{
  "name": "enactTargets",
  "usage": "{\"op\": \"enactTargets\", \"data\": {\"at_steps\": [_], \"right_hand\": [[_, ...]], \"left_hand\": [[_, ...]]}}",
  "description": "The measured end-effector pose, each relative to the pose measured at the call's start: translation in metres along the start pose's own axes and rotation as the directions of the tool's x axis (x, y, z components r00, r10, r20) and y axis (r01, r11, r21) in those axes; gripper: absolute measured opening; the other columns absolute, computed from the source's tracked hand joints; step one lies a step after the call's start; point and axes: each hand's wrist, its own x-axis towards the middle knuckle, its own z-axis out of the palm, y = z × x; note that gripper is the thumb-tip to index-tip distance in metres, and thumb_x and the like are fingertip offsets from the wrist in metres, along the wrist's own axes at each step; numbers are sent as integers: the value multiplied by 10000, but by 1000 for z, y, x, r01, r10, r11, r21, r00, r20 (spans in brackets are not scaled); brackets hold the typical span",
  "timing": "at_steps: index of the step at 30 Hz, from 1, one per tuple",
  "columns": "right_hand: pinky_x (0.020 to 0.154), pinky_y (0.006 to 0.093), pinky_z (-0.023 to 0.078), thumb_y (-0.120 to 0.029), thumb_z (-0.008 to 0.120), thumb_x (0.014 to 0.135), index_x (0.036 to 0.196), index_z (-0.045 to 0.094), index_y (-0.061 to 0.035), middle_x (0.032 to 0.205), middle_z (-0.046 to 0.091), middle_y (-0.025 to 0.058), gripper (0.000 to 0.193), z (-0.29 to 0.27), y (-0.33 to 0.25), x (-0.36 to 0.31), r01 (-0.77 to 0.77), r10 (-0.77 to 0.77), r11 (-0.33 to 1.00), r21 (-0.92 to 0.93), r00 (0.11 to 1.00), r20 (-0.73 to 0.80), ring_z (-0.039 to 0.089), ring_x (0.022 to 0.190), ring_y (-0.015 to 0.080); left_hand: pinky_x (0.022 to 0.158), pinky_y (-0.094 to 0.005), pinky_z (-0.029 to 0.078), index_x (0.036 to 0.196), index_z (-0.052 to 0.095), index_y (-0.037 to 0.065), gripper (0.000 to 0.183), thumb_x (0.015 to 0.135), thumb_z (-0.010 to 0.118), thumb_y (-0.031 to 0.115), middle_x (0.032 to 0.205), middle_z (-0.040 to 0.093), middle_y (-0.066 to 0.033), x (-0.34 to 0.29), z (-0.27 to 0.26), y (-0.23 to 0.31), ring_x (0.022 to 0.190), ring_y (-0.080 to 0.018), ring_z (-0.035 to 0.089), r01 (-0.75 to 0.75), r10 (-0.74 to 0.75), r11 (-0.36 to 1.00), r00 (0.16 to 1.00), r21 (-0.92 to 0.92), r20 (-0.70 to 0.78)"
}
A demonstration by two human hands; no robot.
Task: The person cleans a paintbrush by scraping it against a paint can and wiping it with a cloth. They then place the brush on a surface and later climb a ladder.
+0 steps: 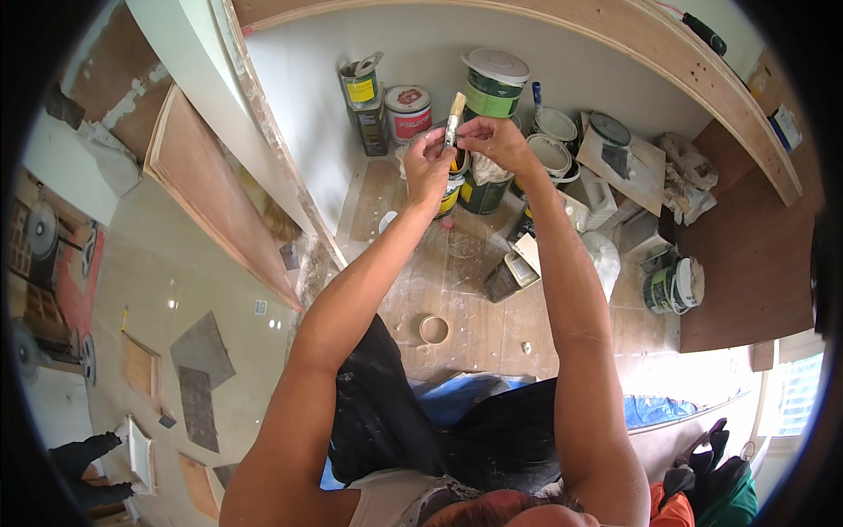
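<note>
My left hand [427, 169] grips a small paintbrush [452, 123], its pale bristles pointing up. Close beside it, my right hand [493, 142] has thumb and fingers pinched together at the brush's side. What that pinch holds, if anything, is too small to make out. Below both hands stand an open can with a yellow label [449, 198] and a green can [485, 195] with whitish cloth or plastic at its top. My hands hide part of both.
Behind are a lidded green bucket [496, 81], a red-and-white can [408, 112] and a yellow-labelled tin [360, 88]. Open white buckets [551, 154] stand at right, near a board [622, 162]. A tape roll [434, 329] lies on the floor before me. A wooden beam [562, 19] arches overhead.
</note>
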Motion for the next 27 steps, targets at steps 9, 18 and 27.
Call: {"op": "enactTargets", "data": {"at_steps": [9, 18, 27], "right_hand": [[784, 271, 543, -104, 760, 843, 1028, 706, 13, 919, 732, 66, 225, 4, -13, -1, 17, -24, 991, -134, 998, -50, 669, 839, 123], [774, 263, 534, -127, 733, 872, 1032, 700, 1, 914, 732, 65, 208, -2, -8, 3, 76, -52, 985, 158, 988, -148, 659, 823, 107], [752, 291, 527, 27, 714, 764, 1221, 657, -106, 1136, 646, 50, 480, 17, -16, -8, 248, -244, 929, -273, 968, 49, 606, 813, 160]], "left_hand": [[858, -252, 524, 1225, 597, -79, 353, 876, 643, -57, 1124, 679, -123, 3, -5, 5, 981, -129, 653, -98, 100, 989, 995, 110, -19], [896, -342, 571, 1165, 554, -79, 274, 931, 618, 48, 1085, 648, -137, 1, 3, 12, 1006, -236, 672, 256, -270, 898, 963, -359, 11], [676, -238, 413, 1050, 633, 142, 179, 896, 721, 166, 994, 640, 36, 9, -17, 4, 814, -111, 562, 531, -646, 563, 761, -633, 63]]}}
